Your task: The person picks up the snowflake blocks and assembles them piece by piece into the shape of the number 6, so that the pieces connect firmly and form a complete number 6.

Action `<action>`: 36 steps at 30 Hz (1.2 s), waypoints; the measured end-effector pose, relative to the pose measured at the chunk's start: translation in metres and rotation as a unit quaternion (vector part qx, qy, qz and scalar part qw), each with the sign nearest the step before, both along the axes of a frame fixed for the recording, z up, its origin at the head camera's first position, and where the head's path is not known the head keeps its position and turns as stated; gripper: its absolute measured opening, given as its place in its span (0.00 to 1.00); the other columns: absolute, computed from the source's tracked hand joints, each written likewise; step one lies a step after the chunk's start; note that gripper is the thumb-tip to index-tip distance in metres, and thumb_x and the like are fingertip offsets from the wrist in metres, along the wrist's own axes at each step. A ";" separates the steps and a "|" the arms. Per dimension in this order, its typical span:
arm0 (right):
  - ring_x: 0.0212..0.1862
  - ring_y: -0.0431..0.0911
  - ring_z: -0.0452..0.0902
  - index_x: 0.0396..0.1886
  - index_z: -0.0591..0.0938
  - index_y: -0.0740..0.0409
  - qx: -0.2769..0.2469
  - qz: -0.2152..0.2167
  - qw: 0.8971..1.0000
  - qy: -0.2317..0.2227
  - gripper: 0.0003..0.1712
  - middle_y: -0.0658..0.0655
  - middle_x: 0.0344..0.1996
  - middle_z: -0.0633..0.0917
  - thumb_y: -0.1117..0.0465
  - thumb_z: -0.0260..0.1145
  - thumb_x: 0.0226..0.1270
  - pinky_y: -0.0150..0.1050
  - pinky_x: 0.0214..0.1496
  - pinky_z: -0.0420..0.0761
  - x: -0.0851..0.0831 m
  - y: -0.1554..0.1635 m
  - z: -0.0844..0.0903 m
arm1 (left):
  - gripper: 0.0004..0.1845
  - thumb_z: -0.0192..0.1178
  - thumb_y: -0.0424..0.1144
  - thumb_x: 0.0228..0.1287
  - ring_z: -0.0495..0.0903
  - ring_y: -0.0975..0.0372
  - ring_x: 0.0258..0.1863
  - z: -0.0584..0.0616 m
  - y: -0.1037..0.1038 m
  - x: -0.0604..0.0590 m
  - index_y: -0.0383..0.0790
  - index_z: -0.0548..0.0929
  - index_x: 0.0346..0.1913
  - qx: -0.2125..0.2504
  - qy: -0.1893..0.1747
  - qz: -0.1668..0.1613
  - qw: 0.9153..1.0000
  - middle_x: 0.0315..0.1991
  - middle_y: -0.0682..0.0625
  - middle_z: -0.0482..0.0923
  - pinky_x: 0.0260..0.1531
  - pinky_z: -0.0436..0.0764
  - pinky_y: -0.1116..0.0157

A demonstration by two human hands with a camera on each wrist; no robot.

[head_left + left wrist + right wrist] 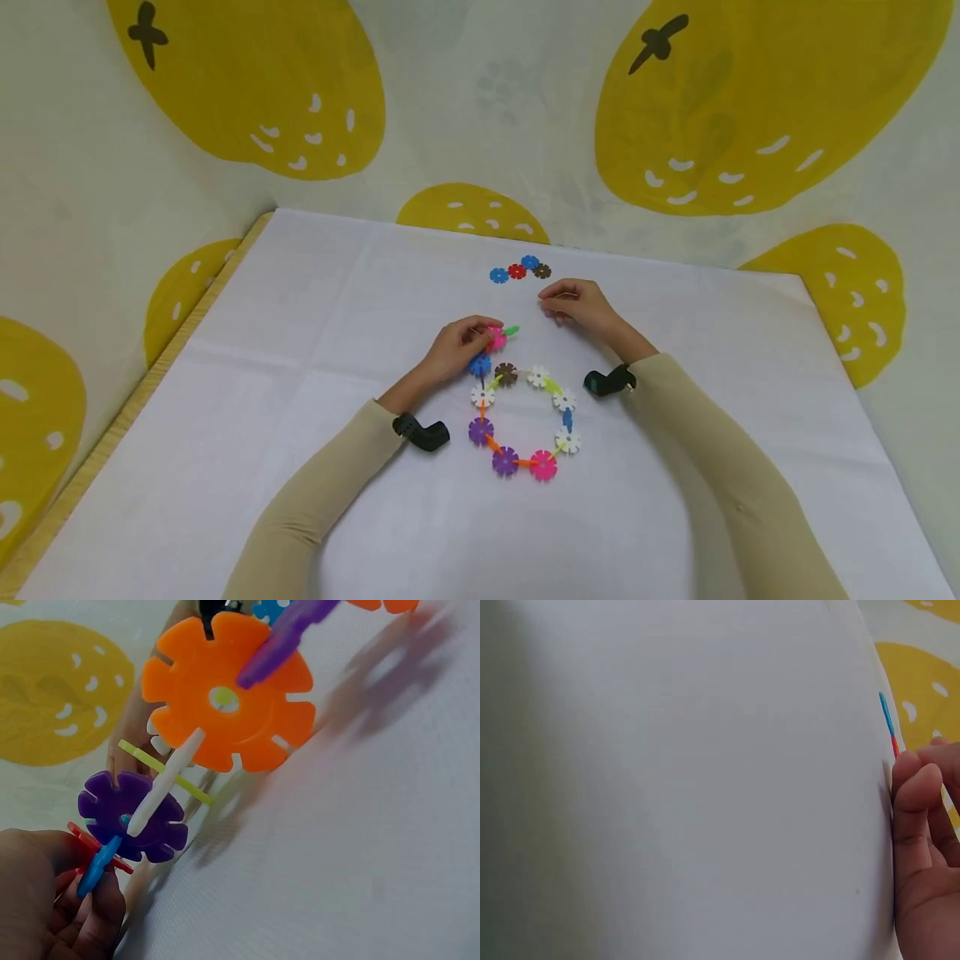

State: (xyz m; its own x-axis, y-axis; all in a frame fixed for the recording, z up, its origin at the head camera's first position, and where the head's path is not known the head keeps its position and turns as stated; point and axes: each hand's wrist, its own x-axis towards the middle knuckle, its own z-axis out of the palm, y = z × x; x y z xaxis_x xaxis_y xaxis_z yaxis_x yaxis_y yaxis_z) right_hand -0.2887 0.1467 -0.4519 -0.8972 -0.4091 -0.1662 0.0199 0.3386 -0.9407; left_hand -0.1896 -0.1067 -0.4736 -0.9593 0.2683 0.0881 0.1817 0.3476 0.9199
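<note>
My left hand (pixel 456 347) pinches a pink slotted flower-shaped disc (pixel 495 337) between thumb and fingers, and a green disc (pixel 512 331) juts from it edge-on. Below that hand a blue disc (pixel 480 365) leads down toward a ring of linked discs, which includes a brown disc (pixel 506 373) and a purple disc (pixel 506 462). In the left wrist view, an orange disc (pixel 247 735) and a purple disc (pixel 161 829) stand linked by edge-on pieces. My right hand (pixel 581 307) is to the right, its fingers loosely bent with nothing visible between them.
Several loose discs lie beyond the hands, among them a red disc (pixel 517 272) and a brown one. A white cloth (pixel 315 367) covers the table, and a patterned wall covering (pixel 480 92) rises behind its far edge. Dark wrist cameras (pixel 422 432) hang near the ring.
</note>
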 end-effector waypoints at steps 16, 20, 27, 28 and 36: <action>0.25 0.38 0.69 0.52 0.82 0.62 0.033 -0.131 0.990 0.038 0.20 0.50 0.34 0.79 0.58 0.70 0.64 0.26 0.26 0.72 -0.031 -0.005 -0.010 | 0.14 0.56 0.37 0.72 0.76 0.65 0.30 -0.001 0.004 0.001 0.38 0.82 0.56 -0.009 -0.007 -0.028 1.000 0.33 0.47 0.82 0.31 0.72 0.70; 0.25 0.39 0.68 0.56 0.81 0.61 0.048 -0.138 0.989 0.037 0.22 0.51 0.35 0.76 0.58 0.69 0.65 0.26 0.25 0.71 -0.038 -0.009 -0.010 | 0.14 0.55 0.37 0.73 0.75 0.65 0.29 -0.001 0.003 0.000 0.38 0.82 0.56 -0.014 -0.007 -0.028 0.999 0.31 0.48 0.81 0.30 0.71 0.70; 0.27 0.39 0.69 0.60 0.79 0.59 0.087 -0.133 0.987 0.018 0.24 0.52 0.35 0.76 0.59 0.69 0.66 0.26 0.27 0.72 -0.050 -0.015 -0.009 | 0.14 0.55 0.36 0.72 0.74 0.65 0.28 -0.001 0.001 0.000 0.38 0.82 0.56 -0.018 -0.006 -0.027 0.999 0.29 0.49 0.81 0.29 0.70 0.71; 0.28 0.40 0.69 0.60 0.79 0.59 0.091 -0.132 0.987 0.015 0.24 0.53 0.35 0.76 0.59 0.68 0.66 0.26 0.27 0.72 -0.051 -0.016 -0.009 | 0.14 0.55 0.36 0.72 0.74 0.65 0.28 0.000 0.000 0.000 0.38 0.82 0.56 -0.019 -0.006 -0.026 0.999 0.29 0.49 0.80 0.28 0.70 0.71; 0.40 0.45 0.69 0.60 0.76 0.61 0.106 -0.133 0.985 -0.001 0.25 0.59 0.49 0.74 0.60 0.69 0.65 0.26 0.33 0.74 -0.048 -0.021 -0.005 | 0.14 0.55 0.36 0.73 0.74 0.65 0.29 0.000 -0.001 0.000 0.38 0.81 0.56 -0.021 -0.008 -0.021 1.000 0.30 0.49 0.80 0.29 0.71 0.70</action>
State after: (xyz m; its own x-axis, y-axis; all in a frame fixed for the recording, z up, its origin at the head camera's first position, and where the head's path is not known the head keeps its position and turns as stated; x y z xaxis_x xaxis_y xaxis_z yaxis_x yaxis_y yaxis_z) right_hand -0.3364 0.1260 -0.4572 -0.9676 -0.1159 -0.2243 0.1357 0.5104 -0.8492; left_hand -0.1897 -0.1080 -0.4739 -0.9481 0.3120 0.0612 0.1830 0.3780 0.9076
